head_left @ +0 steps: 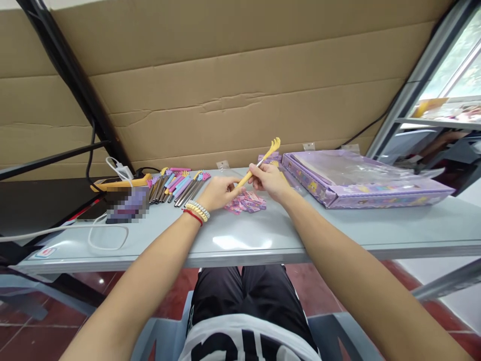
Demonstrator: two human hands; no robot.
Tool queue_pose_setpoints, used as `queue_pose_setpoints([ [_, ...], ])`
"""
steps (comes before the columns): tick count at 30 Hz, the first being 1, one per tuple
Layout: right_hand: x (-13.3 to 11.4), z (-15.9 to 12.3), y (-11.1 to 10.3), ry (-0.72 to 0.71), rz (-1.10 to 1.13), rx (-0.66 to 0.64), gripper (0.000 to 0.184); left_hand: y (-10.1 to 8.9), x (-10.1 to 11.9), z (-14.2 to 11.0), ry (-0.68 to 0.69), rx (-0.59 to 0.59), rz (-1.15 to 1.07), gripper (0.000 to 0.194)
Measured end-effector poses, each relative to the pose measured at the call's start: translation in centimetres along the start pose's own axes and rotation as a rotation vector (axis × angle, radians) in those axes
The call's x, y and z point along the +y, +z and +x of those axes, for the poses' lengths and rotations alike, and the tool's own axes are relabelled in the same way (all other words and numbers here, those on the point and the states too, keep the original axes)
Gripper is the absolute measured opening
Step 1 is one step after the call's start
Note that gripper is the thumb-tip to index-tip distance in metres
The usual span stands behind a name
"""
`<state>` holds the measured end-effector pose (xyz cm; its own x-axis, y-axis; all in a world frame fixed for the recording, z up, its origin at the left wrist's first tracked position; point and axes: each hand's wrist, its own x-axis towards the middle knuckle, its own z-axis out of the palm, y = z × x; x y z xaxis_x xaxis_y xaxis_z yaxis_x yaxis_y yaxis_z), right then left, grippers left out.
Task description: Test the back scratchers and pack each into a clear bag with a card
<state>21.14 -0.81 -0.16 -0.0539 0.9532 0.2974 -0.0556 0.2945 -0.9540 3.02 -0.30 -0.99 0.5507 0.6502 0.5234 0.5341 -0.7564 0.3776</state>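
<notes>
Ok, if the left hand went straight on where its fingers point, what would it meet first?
Probably the right hand, which grips the yellow stick just ahead, though the exact depth is hard to judge.

Bright daylight through right window [466, 70]; white glare on counter [158, 240] near front; wide-angle stretch toward edges; left patch [128, 205] pixelated.

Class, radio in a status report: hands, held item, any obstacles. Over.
Left hand, right hand: both gripping. Yellow-and-silver claw-headed stick: raised, claw end tilted up and rightward. Possibly in the way: small pink-and-purple pieces heaped close below.
</notes>
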Motion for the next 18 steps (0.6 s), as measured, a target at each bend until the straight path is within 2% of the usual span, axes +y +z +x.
queue_pose_setpoints([
  [5,0.27,0.65,-0.53,0.004,0.043,0.069,0.046,-0.13,0.09,0.01,-0.019,0.003,0.066,0.034],
  [7,0.33,0.65,-0.68,-0.013,0.049,0.034,0.045,-0.13,0.08,-0.01,-0.016,0.009,0.083,0.034],
  [12,0.45,0.25,-0.68,-0.007,0.006,-0.149,0.045,-0.16,0.03,-0.09,-0.005,0.012,0.108,0.035],
  [18,0.46,0.24,-0.62,0.028,-0.036,-0.133,0.041,-0.25,0.06,-0.08,0.015,0.008,0.114,0.034],
])
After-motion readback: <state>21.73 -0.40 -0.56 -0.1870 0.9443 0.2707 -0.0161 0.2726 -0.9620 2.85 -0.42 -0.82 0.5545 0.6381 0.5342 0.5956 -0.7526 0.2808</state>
